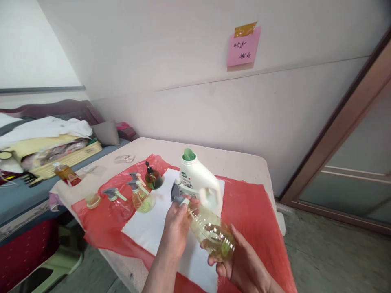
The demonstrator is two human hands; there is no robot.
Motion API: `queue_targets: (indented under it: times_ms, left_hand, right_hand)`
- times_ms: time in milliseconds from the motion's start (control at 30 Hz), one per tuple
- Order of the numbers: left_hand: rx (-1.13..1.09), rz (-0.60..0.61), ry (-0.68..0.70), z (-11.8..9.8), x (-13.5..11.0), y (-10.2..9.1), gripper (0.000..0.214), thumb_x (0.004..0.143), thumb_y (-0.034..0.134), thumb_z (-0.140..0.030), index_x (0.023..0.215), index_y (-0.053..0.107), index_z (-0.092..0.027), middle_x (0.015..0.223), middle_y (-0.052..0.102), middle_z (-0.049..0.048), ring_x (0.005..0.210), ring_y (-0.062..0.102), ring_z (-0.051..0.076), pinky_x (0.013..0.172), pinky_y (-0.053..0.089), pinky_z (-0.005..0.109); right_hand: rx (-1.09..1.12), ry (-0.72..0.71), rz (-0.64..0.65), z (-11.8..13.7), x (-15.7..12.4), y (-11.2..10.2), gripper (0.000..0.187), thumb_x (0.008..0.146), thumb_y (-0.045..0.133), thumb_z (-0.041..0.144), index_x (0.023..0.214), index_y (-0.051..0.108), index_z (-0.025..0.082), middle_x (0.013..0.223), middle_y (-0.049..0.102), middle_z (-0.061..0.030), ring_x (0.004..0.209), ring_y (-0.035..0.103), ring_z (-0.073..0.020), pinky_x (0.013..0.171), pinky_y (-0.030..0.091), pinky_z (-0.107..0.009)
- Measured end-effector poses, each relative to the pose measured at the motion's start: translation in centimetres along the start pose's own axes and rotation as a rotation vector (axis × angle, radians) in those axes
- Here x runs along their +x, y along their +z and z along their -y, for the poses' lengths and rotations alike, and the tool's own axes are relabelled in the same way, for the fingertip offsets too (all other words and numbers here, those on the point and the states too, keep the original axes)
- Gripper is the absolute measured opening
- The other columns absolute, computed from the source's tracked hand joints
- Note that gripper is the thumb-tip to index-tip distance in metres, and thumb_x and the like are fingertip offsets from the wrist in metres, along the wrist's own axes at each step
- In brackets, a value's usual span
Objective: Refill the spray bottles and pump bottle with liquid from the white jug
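Both hands hold a clear spray bottle (210,231) with yellowish liquid, tilted over the white sheet (148,228). My left hand (176,228) is closed around its grey trigger head (178,197) and neck. My right hand (241,262) cups the bottle's base from below, fingers curled around it. Just behind stands a white detergent jug (198,181) with a green cap. Left of it are two more spray bottles (141,195) (116,201) and a small dark green pump bottle (152,178).
A red plastic cover (253,211) lies over the beige table (232,162). A small yellow-green lid (93,200) sits at its left end. A cluttered bed (45,142) is at far left, a wall behind, and a door frame (342,122) at right.
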State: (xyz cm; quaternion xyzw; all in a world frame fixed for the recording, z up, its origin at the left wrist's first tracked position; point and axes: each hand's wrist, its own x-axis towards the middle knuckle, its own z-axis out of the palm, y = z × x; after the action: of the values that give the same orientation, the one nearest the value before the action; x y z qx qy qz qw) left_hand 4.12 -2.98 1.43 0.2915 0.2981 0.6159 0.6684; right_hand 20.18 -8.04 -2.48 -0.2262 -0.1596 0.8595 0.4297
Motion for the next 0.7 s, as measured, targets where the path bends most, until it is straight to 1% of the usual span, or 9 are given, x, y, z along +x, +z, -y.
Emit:
queue_targets:
  times_ms: [133, 233, 300, 367, 433, 500, 567, 633, 700]
  left_hand:
    - [-0.012, -0.129, -0.022, -0.1, 0.2, 0.0, 0.032, 0.071, 0.076, -0.045, 0.077, 0.065, -0.015, 0.089, 0.072, 0.0109, 0.093, 0.067, 0.027, 0.085, 0.049, 0.038]
    - [-0.003, -0.277, -0.025, 0.3, 0.5, -0.3, 0.032, 0.068, 0.078, -0.042, 0.07, 0.06, -0.016, 0.078, 0.071, 0.0079, 0.082, 0.069, 0.024, 0.083, 0.05, 0.036]
    - [0.01, -0.339, -0.038, 0.4, 0.7, -0.5, 0.032, 0.069, 0.077, -0.042, 0.07, 0.059, -0.016, 0.076, 0.071, 0.0074, 0.079, 0.069, 0.022, 0.081, 0.05, 0.035]
    - [0.014, -0.358, -0.045, 0.4, 0.8, -0.7, 0.032, 0.07, 0.076, -0.042, 0.07, 0.058, -0.016, 0.077, 0.072, 0.0074, 0.079, 0.069, 0.022, 0.079, 0.05, 0.034]
    - [0.0, -0.35, -0.044, 0.2, 0.8, -0.6, 0.031, 0.07, 0.076, -0.041, 0.07, 0.057, -0.016, 0.078, 0.072, 0.0073, 0.078, 0.069, 0.021, 0.078, 0.05, 0.033]
    - [-0.013, -0.319, -0.044, -0.1, 0.6, -0.5, 0.031, 0.068, 0.077, -0.039, 0.07, 0.056, -0.017, 0.078, 0.072, 0.0074, 0.077, 0.069, 0.021, 0.077, 0.05, 0.033]
    - [-0.015, -0.287, -0.048, -0.4, 0.4, -0.4, 0.031, 0.067, 0.078, -0.039, 0.071, 0.056, -0.017, 0.078, 0.072, 0.0075, 0.077, 0.069, 0.022, 0.077, 0.05, 0.033]
    - [-0.002, -0.289, -0.041, -0.4, 0.4, -0.4, 0.031, 0.067, 0.078, -0.04, 0.071, 0.056, -0.017, 0.078, 0.072, 0.0073, 0.076, 0.068, 0.021, 0.077, 0.05, 0.033]
    - [0.027, -0.316, -0.02, -0.3, 0.5, -0.6, 0.031, 0.068, 0.077, -0.04, 0.07, 0.057, -0.017, 0.078, 0.072, 0.0074, 0.076, 0.068, 0.02, 0.078, 0.05, 0.032]
  right_hand:
    - [-0.133, -0.011, -0.067, -0.5, 0.0, 0.0, 0.052, 0.083, 0.055, 0.062, 0.115, 0.056, 0.02, 0.094, 0.068, -0.0085, 0.062, 0.065, -0.0143, 0.051, 0.045, -0.021]
    - [-0.525, -0.246, -0.146, -1.4, 0.2, -0.7, 0.064, 0.072, 0.072, 0.054, 0.125, 0.05, 0.026, 0.118, 0.061, -0.0097, 0.093, 0.065, -0.0223, 0.075, 0.052, -0.033]
    - [-0.854, -0.449, -0.245, -2.0, 0.3, -1.3, 0.074, 0.063, 0.081, 0.045, 0.128, 0.049, 0.029, 0.132, 0.053, -0.0095, 0.115, 0.055, -0.0284, 0.098, 0.044, -0.043]
    - [-0.989, -0.531, -0.288, -2.4, 0.4, -1.6, 0.079, 0.06, 0.083, 0.043, 0.13, 0.048, 0.031, 0.138, 0.048, -0.0093, 0.125, 0.046, -0.0304, 0.107, 0.036, -0.046]
    - [-0.823, -0.447, -0.248, -2.4, 0.5, -1.4, 0.076, 0.069, 0.075, 0.054, 0.135, 0.044, 0.032, 0.142, 0.045, -0.0092, 0.127, 0.046, -0.0294, 0.104, 0.04, -0.045]
    - [-0.541, -0.25, -0.206, -2.1, 0.4, -0.6, 0.068, 0.08, 0.057, 0.066, 0.135, 0.042, 0.031, 0.14, 0.047, -0.0107, 0.116, 0.055, -0.0266, 0.088, 0.05, -0.04]
    - [-0.357, -0.066, -0.182, -1.6, 0.3, 0.2, 0.063, 0.085, 0.044, 0.069, 0.131, 0.046, 0.027, 0.127, 0.056, -0.0125, 0.097, 0.063, -0.0227, 0.071, 0.052, -0.033]
    - [-0.332, -0.001, -0.139, -1.4, 0.3, 0.6, 0.061, 0.084, 0.05, 0.066, 0.127, 0.05, 0.023, 0.116, 0.061, -0.0119, 0.088, 0.064, -0.0206, 0.064, 0.049, -0.029]
    - [-0.429, -0.095, -0.121, -1.6, 0.5, 0.3, 0.064, 0.076, 0.065, 0.06, 0.127, 0.05, 0.024, 0.117, 0.06, -0.0106, 0.093, 0.063, -0.0225, 0.072, 0.051, -0.033]
